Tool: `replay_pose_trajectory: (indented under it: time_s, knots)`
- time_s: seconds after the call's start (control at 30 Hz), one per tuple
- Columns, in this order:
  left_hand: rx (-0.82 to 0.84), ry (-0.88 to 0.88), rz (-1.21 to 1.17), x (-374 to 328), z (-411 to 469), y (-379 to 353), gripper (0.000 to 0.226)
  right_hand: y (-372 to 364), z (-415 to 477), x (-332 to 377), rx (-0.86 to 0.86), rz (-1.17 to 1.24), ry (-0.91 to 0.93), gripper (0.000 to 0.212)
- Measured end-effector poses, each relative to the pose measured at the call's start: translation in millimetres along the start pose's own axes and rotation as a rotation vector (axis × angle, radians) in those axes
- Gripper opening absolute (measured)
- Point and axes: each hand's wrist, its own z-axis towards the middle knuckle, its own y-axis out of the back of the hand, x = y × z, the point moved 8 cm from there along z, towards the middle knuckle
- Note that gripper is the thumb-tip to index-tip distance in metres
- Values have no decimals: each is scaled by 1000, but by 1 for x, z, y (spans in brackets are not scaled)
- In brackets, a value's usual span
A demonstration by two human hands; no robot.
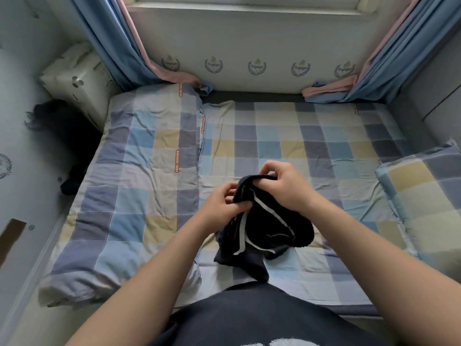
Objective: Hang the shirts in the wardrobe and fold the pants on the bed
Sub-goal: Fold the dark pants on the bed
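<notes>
Looking down through the head camera, both hands are on the dark pants (272, 228), which sit bunched up just below centre, around 6 o'clock. Their lower end rests on the bed (299, 136). The left hand (219, 203) pinches the fabric edge near the top. The right hand (284, 188) grips the same bunched end from the other side, fingers curled round it.

Progress-wise, I'd say the fold hasn't really begun. The pants are a crumpled lump, and there's no neat folded pile anywhere in sight. The wardrobe isn't in view, so no idea about the shirts. There's a dark heap (72, 181) out at 9 o'clock by the wall, and I can't tell what it is.

For room, there's lots of flat sheet from centre up to 12 o'clock for spreading the pants out. The folded quilt (139, 171) crowds in at 9 o'clock, a pillow (424, 191) sits at 3 o'clock, and the near bed edge is at 6, right by the person's body.
</notes>
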Motion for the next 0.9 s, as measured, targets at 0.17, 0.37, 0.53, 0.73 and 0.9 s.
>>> replay_pose_trajectory:
  time_s: [0.17,0.37,0.53,0.73,0.9]
  knots:
    - [-148,-84,412,7,12,20,22,0,4,-4,198,-244,-10,12]
    - [-291,-29,796,21,26,50,39,0,4,-70,293,-786,-70,16]
    - [-361,146,902,66,23,89,28,27,-4,-136,73,-976,-222,19]
    - [-501,371,834,115,5,134,26,49,-21,-177,-88,-932,-361,23]
    - [-588,538,766,137,-12,153,20,48,-23,-193,-242,-423,-595,30]
